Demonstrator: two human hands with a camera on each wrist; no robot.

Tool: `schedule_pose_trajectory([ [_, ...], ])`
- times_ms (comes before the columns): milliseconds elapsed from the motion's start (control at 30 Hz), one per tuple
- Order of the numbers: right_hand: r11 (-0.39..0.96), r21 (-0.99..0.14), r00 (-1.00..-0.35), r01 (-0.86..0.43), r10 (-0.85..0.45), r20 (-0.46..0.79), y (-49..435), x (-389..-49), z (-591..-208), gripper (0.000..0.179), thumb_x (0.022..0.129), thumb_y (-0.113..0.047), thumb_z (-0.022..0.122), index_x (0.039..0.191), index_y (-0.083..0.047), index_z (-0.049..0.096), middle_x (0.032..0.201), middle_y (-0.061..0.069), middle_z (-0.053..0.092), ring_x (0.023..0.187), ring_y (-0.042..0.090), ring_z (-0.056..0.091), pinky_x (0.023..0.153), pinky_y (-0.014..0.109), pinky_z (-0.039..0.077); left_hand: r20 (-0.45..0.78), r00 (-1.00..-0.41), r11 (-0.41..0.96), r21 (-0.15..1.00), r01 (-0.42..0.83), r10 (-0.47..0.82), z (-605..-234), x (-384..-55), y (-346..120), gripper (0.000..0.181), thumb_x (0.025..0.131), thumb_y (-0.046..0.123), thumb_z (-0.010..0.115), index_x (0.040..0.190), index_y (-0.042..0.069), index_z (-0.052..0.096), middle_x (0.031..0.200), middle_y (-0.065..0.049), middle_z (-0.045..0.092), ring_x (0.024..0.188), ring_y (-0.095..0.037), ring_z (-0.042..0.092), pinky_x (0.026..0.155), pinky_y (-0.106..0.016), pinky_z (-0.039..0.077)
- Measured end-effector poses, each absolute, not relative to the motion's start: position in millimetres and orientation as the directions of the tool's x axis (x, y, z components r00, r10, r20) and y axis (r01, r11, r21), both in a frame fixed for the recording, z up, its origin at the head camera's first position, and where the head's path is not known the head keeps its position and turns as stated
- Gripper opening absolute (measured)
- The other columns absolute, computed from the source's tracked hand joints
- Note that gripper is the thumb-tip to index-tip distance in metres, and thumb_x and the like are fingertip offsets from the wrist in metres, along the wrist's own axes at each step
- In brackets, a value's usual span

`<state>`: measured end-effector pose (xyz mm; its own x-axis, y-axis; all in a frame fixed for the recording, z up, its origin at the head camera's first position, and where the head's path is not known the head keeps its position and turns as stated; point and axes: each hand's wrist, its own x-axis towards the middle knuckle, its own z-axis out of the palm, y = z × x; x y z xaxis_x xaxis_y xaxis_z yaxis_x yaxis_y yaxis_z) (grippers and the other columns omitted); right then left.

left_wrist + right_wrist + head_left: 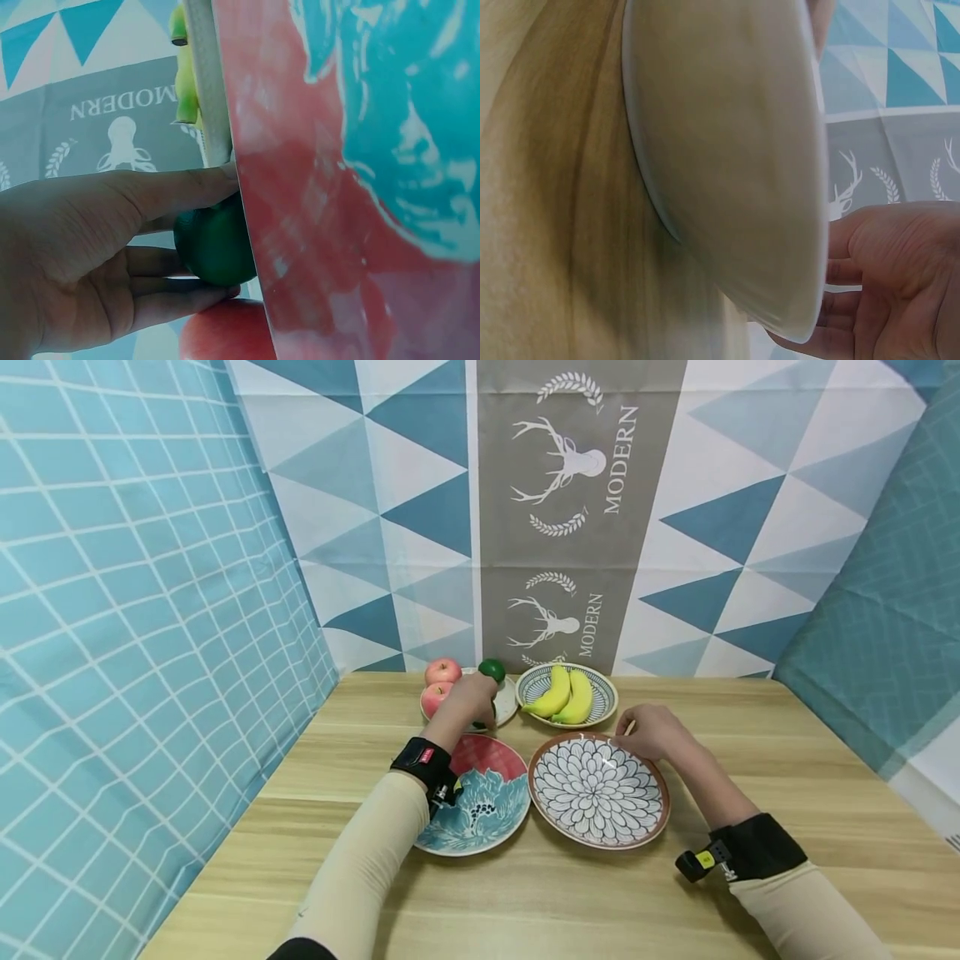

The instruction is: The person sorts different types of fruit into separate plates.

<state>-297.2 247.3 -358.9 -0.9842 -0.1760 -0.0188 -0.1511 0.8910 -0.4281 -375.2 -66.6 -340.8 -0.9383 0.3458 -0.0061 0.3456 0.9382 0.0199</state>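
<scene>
Pale wood makes up the tabletop (570,910), the widest thing my feed gives me. Next in size are two plates side by side: the brown-rimmed petal plate (600,792) and, just left of it, the red-and-teal plate (487,806). Beyond them I have the patterned bowl (603,697) and, on its left, the small white plate (507,700). Two bananas (577,697) lie in the bowl.

My right hand (654,732) is at the far right stretch of the petal plate's rim, fingers bent; I can't tell from either view whether they grip it or only touch it. My left hand (468,700) reaches across the red-and-teal plate to the small one, beside two apples (442,671).

The piece I watch hardest is among the smallest: a green fruit (214,244) between the left thumb and fingers, thumb to its right, fingers to its left. I judge it pinched, though the red-and-teal plate hides part of the contact. It looks round, so I see no long axis. It is at the small white plate, resting or lifted I can't say, well apart from the right hand. A second green fruit (492,670) shows just past the left hand.
</scene>
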Motion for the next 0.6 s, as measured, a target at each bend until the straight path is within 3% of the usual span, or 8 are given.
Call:
schedule_pose_trajectory([
  [233, 0.905, -0.380, -0.980, -0.192, -0.200, 0.017, 246.3, -296.7, -359.2, 0.013, 0.085, -0.023, 0.076, 0.082, -0.013, 0.069, 0.079, 0.003, 0.065, 0.074, 0.022, 0.057, 0.065, 0.035, 0.045, 0.035, -0.932, 0.932, 0.028, 0.361, 0.360, -342.8, -374.6, -69.7, 0.039, 0.063, 0.031, 0.093, 0.084, 0.012, 0.065, 0.087, -0.005, 0.061, 0.083, -0.022, 0.055, 0.071, -0.034, 0.048],
  [600, 0.904, -0.383, -0.979, -0.188, -0.202, 0.002, 246.9, -296.6, -360.1, 0.012, 0.085, -0.022, 0.076, 0.083, -0.013, 0.068, 0.081, 0.004, 0.065, 0.074, 0.022, 0.057, 0.062, 0.033, 0.045, 0.027, -0.935, 0.935, 0.024, 0.353, 0.352, -343.2, -372.9, -68.4, 0.040, 0.064, 0.030, 0.093, 0.086, 0.012, 0.065, 0.091, -0.005, 0.061, 0.084, -0.022, 0.055, 0.071, -0.034, 0.048],
])
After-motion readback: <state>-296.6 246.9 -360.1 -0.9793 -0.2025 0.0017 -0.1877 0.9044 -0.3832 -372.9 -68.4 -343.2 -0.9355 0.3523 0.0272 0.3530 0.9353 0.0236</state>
